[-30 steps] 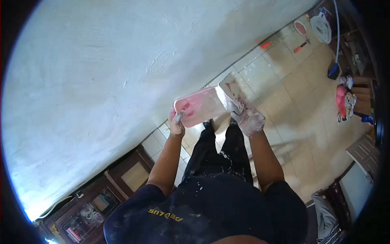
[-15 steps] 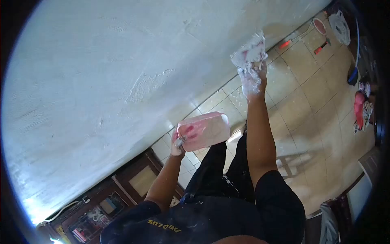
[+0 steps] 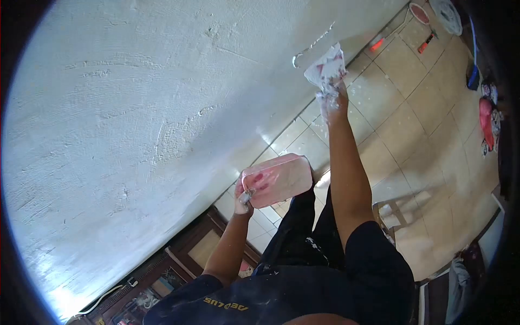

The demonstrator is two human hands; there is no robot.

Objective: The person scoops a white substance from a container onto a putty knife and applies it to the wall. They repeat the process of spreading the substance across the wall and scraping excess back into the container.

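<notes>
My left hand (image 3: 244,201) grips the left end of a translucent pink plastic tub (image 3: 290,187), its thumb smeared with white paste. Inside the tub, white paste coats the bottom and walls. Higher up on the right, my right hand (image 3: 331,100) is coated in white and closed around a flat spreader (image 3: 327,65), covered in paste with reddish patches showing through. The spreader lies close by the pale wall (image 3: 108,124). A fresh raised streak of paste (image 3: 314,44) marks the wall just above the spreader.
Cream floor tiles (image 3: 417,146) with white spatters run along the wall's foot. At upper right lie an orange-handled tool (image 3: 377,44), a second red-handled tool (image 3: 427,43) and a plastic bag (image 3: 447,16). A dark wooden cabinet (image 3: 179,260) stands at lower left.
My right hand has turned the spreader, now at a steeper angle, and a new streak of paste shows on the wall beside it. The tub stays in my left hand, a little lower right.
</notes>
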